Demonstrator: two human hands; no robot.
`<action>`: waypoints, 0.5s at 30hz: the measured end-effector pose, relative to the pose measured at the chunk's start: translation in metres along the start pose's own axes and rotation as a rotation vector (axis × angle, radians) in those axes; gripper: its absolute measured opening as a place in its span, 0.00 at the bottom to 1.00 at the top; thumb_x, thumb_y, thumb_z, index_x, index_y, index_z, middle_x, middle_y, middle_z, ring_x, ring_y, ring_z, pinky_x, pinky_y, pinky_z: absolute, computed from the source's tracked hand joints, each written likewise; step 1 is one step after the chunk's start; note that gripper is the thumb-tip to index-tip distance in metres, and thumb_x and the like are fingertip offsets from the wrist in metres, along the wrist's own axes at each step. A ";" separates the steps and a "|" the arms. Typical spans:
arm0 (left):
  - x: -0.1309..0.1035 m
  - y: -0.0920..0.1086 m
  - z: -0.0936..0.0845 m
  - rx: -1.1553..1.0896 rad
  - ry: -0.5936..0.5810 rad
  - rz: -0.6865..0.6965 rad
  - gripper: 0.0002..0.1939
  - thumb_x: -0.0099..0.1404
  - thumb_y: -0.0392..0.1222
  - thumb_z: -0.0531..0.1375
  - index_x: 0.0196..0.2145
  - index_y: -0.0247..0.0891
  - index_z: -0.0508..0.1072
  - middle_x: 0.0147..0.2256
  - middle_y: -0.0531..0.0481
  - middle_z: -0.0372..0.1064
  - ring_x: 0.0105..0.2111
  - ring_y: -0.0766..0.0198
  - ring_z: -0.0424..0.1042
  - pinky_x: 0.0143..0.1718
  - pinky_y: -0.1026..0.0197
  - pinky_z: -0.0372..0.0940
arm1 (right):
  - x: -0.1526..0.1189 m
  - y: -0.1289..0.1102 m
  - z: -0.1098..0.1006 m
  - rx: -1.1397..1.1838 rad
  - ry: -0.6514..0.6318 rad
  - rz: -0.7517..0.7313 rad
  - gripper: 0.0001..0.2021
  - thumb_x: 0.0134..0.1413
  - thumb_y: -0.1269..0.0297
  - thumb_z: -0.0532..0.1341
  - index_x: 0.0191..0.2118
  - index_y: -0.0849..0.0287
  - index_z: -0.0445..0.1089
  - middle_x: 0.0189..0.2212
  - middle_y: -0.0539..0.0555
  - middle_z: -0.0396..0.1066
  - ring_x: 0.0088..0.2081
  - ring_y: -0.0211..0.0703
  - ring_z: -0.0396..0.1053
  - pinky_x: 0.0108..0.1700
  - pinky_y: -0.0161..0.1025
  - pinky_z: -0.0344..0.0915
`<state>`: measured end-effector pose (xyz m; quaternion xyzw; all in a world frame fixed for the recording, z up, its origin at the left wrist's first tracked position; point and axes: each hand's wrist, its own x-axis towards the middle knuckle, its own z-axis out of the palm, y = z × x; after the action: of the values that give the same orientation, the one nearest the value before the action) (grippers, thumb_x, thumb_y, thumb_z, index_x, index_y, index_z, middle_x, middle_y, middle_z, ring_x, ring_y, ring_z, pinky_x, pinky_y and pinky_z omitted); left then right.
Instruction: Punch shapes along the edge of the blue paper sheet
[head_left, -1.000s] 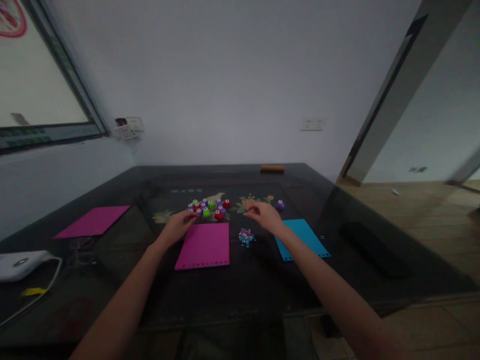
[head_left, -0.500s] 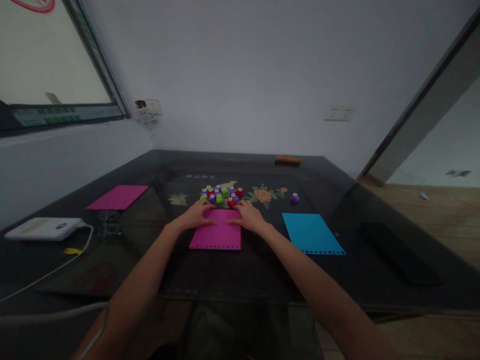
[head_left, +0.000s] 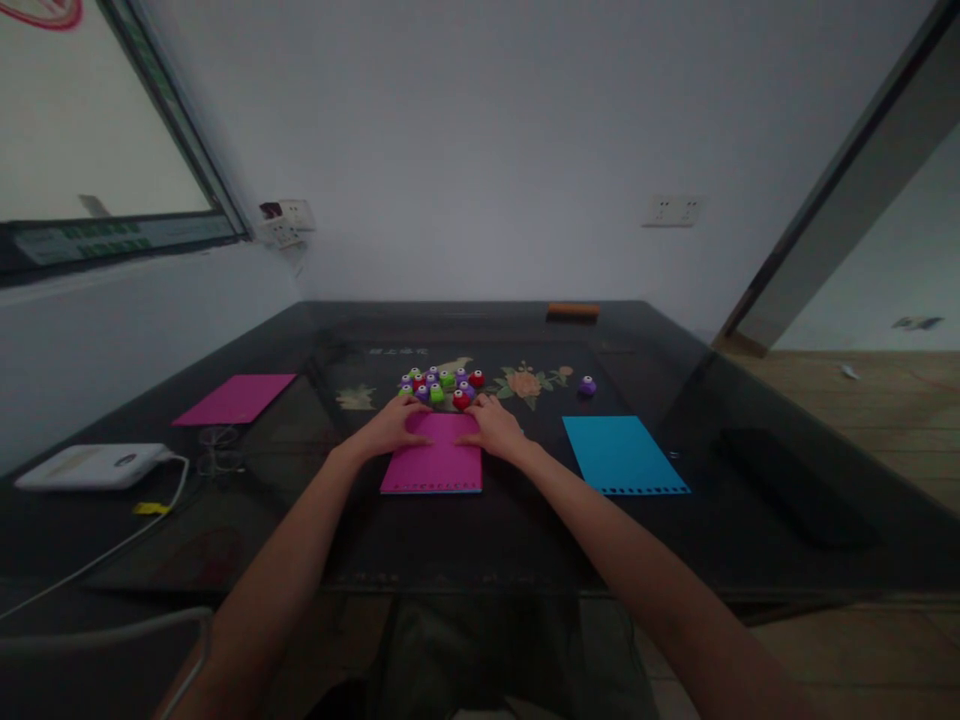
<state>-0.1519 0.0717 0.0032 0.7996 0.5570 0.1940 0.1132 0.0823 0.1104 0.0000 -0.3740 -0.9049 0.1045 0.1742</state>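
A pink sheet (head_left: 435, 462) with a row of holes along its near edge lies in front of me, a thin blue edge showing beneath it. On its far left corner rests my left hand (head_left: 391, 424), thumb spread from the fingers. My right hand (head_left: 491, 427) lies on the far right corner in the same way, thumb pointing inward. Just beyond both hands is a cluster of several small red, green and purple eyeball-like toys (head_left: 447, 380). One purple toy (head_left: 587, 386) sits apart to the right, behind a blue sheet (head_left: 624, 455).
Another pink sheet (head_left: 235, 399) lies at the left, near a white power bank (head_left: 91, 467) with a cable. A dark flat object (head_left: 795, 487) is at the right of the black table (head_left: 450, 545). An orange-brown bar (head_left: 573, 311) lies at the back.
The view has shifted slightly. Both hands have stayed on the pink sheet in nearly the same pose, and a blue edge now shows under its near side.
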 end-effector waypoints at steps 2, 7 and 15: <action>0.000 0.002 -0.001 0.004 0.007 0.016 0.29 0.47 0.55 0.63 0.45 0.37 0.70 0.43 0.44 0.62 0.46 0.53 0.62 0.50 0.53 0.57 | 0.000 0.000 0.001 0.005 0.010 0.012 0.30 0.39 0.44 0.64 0.45 0.61 0.68 0.45 0.61 0.62 0.48 0.53 0.58 0.49 0.48 0.59; 0.000 0.012 -0.007 0.016 0.038 0.054 0.22 0.48 0.50 0.64 0.39 0.38 0.68 0.42 0.45 0.64 0.44 0.54 0.63 0.48 0.54 0.58 | 0.000 0.000 0.003 0.025 0.052 0.042 0.31 0.36 0.45 0.66 0.45 0.62 0.65 0.44 0.61 0.63 0.47 0.53 0.60 0.46 0.48 0.62; -0.004 0.004 -0.018 -0.044 0.012 -0.103 0.12 0.52 0.46 0.59 0.34 0.38 0.69 0.30 0.50 0.69 0.30 0.60 0.68 0.32 0.61 0.61 | 0.002 0.000 0.006 0.065 0.047 0.082 0.30 0.34 0.48 0.68 0.43 0.61 0.64 0.43 0.61 0.63 0.47 0.54 0.60 0.47 0.49 0.59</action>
<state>-0.1574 0.0661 0.0208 0.7660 0.5938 0.2047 0.1371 0.0790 0.1117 -0.0050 -0.4074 -0.8805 0.1323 0.2029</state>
